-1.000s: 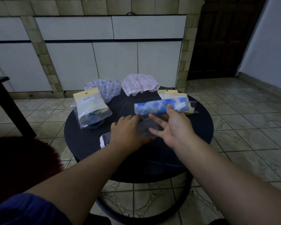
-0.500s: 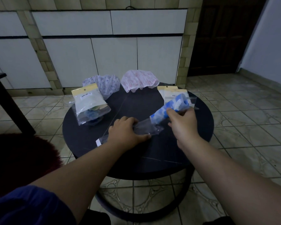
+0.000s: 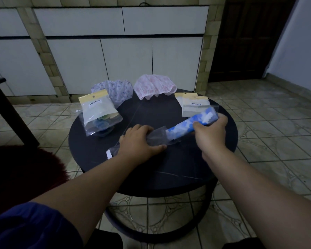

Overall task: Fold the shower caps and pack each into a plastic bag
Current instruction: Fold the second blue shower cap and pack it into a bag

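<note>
A folded blue and white shower cap (image 3: pixel 185 125) lies slanted over the round black table (image 3: pixel 214 150); its lower left end sits in the mouth of a clear plastic bag (image 3: pixel 157 138). My right hand (image 3: pixel 211 131) grips the cap near its upper end. My left hand (image 3: pixel 139 141) holds the bag down on the table, fingers curled over its top and thumb along its near edge. A purple-patterned cap (image 3: pixel 118 89) and a pink-patterned cap (image 3: pixel 153 86) lie unfolded at the table's far side.
A packed bag with a yellow header (image 3: pixel 97 114) stands at the table's left. Flat bags with yellow headers (image 3: pixel 194 103) lie at the right, behind the cap. A dark red fuzzy seat (image 3: pixel 22 177) is at my left; a dark table (image 3: pixel 0 97) stands farther left. White cabinets behind.
My right hand took hold of the blue cap, tilted it and pushed its left end into the bag's mouth. My left hand stayed on the bag.
</note>
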